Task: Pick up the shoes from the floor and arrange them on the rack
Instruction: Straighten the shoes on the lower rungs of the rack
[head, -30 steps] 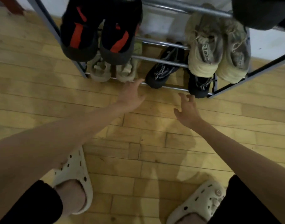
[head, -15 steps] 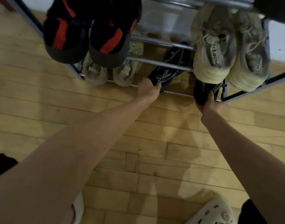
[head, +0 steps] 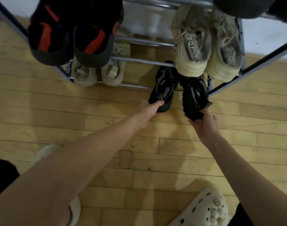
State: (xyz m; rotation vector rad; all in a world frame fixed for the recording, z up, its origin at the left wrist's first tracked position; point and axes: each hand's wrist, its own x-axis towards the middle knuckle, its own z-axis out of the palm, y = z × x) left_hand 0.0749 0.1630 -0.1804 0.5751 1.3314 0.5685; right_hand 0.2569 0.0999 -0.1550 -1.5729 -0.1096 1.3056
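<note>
Two black sneakers lie with their toes on the bottom bars of the metal shoe rack [head: 144,61] and their heels sticking out over the floor. My left hand [head: 147,113] grips the heel of the left black sneaker [head: 164,88]. My right hand [head: 203,124] holds the heel of the right black sneaker [head: 194,97] from below. Both shoes point toward the wall.
A black-and-red pair [head: 74,35] and a cream pair [head: 207,46] sit on the upper shelf, a beige pair [head: 97,74] on the bottom left. My feet wear cream clogs [head: 204,209]. The floor is light wood planks [head: 139,160].
Both hands went from open and reaching to gripping the black sneakers' heels. The sneakers now stick further out from the rack front and stand closer together.
</note>
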